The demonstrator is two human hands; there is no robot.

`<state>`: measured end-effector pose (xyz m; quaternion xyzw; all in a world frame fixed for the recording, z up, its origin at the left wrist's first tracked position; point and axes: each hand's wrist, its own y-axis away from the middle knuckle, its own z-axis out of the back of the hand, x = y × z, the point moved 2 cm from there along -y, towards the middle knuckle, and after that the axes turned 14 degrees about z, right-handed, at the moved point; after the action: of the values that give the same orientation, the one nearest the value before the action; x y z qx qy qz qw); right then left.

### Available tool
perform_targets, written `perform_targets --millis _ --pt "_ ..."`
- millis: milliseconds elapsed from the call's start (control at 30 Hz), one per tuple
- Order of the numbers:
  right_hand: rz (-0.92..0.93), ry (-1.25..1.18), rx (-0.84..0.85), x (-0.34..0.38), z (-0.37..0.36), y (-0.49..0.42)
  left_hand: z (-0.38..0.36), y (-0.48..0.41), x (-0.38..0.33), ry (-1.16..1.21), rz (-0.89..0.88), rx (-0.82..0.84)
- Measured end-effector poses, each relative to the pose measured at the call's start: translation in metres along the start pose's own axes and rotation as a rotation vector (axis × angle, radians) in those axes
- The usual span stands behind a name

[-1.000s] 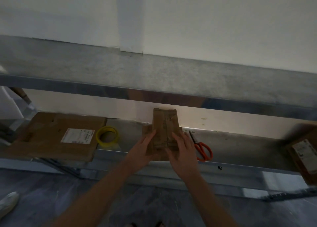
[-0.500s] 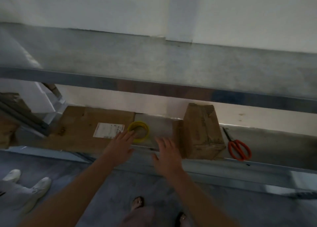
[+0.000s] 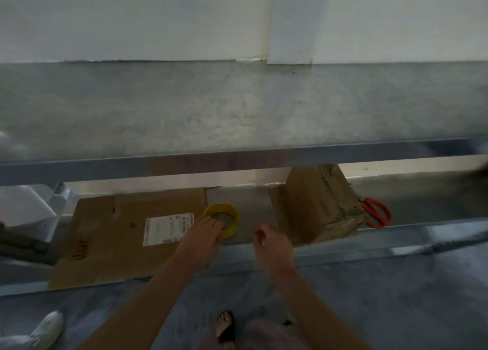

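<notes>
Lower shelf [image 3: 254, 207]: tape roll [image 3: 233, 213] flat, hole up; L fingers [image 3: 211, 224] touch rim, R fingers [image 3: 260, 234] loose, empty.

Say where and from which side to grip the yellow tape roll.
Probably pinch the near wall of the yellow tape roll, fingers in the core, thumb outside, from above and in front: it lies flat, hole up, near the front edge of the grey metal shelf.

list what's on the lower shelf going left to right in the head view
flat cardboard sheet → yellow tape roll → cardboard box → orange scissors
</notes>
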<state>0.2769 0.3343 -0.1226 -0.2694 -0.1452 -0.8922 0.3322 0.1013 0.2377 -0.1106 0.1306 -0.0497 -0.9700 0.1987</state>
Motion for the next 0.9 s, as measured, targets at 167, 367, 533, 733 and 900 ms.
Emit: perform_targets --millis 167,367,533,733,900 --pt "0.036 -0.020 -0.041 -0.005 0.037 0.018 0.021 0.014 -0.022 0.338 0.015 0.052" --pt "0.149 0.005 -0.067 -0.010 0.097 0.040 0.041 0.033 -0.074 0.650 0.116 0.274" --pt "0.268 0.111 0.009 -0.030 0.155 0.053 0.058 0.035 -0.121 0.667 0.180 0.128" --pt "0.343 0.051 -0.033 -0.069 0.236 0.057 0.082 0.036 -0.185 0.622 0.256 -0.011" --pt "0.410 0.023 -0.076 -0.091 0.281 0.055 0.099 0.033 -0.218 0.513 0.298 -0.078"
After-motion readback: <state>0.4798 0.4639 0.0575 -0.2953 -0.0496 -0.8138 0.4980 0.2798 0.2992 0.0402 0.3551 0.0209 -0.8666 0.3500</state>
